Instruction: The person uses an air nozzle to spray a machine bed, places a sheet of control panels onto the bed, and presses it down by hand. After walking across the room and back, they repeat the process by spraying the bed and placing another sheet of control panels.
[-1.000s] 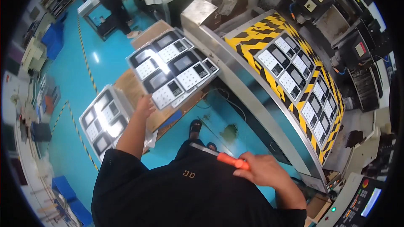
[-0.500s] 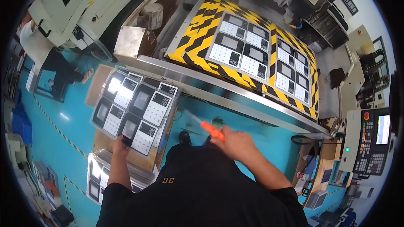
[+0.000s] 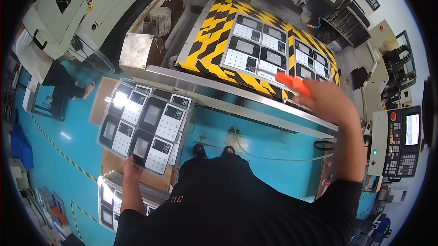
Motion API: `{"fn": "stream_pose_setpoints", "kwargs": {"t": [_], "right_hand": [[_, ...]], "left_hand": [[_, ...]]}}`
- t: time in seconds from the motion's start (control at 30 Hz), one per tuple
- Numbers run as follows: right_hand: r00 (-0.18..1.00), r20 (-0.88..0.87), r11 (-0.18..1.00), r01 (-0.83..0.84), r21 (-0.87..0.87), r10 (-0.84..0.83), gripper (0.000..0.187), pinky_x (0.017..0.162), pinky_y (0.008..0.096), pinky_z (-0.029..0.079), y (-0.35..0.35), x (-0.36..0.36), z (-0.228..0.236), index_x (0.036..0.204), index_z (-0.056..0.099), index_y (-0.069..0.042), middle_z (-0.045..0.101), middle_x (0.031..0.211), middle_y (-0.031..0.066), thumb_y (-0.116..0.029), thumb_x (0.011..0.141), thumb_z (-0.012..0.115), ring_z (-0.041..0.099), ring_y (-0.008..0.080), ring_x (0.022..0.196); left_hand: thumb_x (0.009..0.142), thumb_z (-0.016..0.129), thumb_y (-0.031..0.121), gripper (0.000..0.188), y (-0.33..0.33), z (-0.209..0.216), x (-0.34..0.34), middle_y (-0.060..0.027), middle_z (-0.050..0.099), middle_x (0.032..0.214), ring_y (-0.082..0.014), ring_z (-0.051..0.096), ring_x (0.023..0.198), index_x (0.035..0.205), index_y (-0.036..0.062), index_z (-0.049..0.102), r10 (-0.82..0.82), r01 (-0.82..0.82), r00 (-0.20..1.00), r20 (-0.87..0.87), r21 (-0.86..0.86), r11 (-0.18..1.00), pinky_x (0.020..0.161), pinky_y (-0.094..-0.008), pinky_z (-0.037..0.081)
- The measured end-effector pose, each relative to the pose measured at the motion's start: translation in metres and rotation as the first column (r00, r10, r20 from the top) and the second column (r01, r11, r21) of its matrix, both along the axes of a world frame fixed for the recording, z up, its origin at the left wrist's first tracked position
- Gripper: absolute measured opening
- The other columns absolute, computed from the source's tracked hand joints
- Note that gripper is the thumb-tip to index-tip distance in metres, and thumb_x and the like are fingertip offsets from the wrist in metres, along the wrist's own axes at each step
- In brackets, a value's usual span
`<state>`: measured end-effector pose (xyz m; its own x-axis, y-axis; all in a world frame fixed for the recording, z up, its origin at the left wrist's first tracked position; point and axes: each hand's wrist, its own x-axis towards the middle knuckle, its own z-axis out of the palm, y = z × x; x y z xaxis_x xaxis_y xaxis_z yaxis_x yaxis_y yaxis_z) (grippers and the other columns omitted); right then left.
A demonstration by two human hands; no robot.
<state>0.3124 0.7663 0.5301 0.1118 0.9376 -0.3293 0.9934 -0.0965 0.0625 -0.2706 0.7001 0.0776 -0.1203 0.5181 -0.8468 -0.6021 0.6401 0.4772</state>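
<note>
We are gripping the panel sheet [image 3: 146, 125] by its near edge with our left hand [image 3: 132, 166], our right hand [image 3: 329, 102] clasping an orange-handled tool [image 3: 293, 83] — hovering over the striped machine bed [image 3: 219, 27].

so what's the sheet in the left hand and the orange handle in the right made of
Sheet of panels: looks like glossy plastic or coated metal, since it throws bright glare; held by left hand. Orange handle in right hand: probably matte plastic or rubber; too blurred to be sure.

A long silver metal rail [image 3: 237, 104] is lying between the striped yellow-and-black machine bed [image 3: 214, 31] and the blue floor strip [image 3: 255, 141], which is offering passage; a stacked panel tray [image 3: 146, 123] is crowding its left side.
</note>
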Motion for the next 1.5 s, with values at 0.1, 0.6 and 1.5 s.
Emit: {"fn": "stream_pose_setpoints", "kwargs": {"t": [0.1,0.6,1.5], "right_hand": [[0.987,0.035,0.987,-0.156,0.028,0.155,0.040,0.073,0.0457,0.047,0.035,-0.008,0.001,0.101,0.059,-0.005,0.065,0.084,0.0175,-0.042,0.086,0.062,0.063,0.0377,0.084],[0.902,0.431,0.955,0.098,-0.281,0.034,0.037,0.079,0.0420,0.050,0.040,0.053,0.000,0.093,0.068,-0.004,0.069,0.090,0.0151,-0.039,0.084,0.065,0.065,0.0331,0.088],[0.831,-0.004,0.831,0.556,0.016,-0.556,0.057,0.083,0.0479,0.049,-0.091,0.328,-0.193,0.121,0.047,0.007,0.065,0.098,0.0282,-0.042,0.091,0.053,0.065,0.0399,0.092]], "left_hand": [[0.091,0.051,0.044,0.047,-0.004,-0.003,-0.006,-0.0087,0.051,0.124,-0.0250,0.052,0.110,0.124,0.0098,0.051,0.059,-0.061,0.997,0.039,0.050,0.997,0.088,-0.0413,0.048],[0.086,0.056,0.006,0.057,0.043,0.016,-0.012,-0.0200,0.045,0.135,-0.0326,0.045,0.125,0.138,-0.0046,0.036,0.132,0.576,0.162,-0.978,0.203,0.792,0.106,-0.0378,0.034],[0.078,0.065,0.059,0.076,0.256,0.131,0.320,-0.0106,0.046,0.126,-0.0263,0.039,0.122,0.133,0.0112,0.044,-0.015,0.099,0.968,-0.249,0.331,0.938,0.104,-0.0475,0.028]]}}
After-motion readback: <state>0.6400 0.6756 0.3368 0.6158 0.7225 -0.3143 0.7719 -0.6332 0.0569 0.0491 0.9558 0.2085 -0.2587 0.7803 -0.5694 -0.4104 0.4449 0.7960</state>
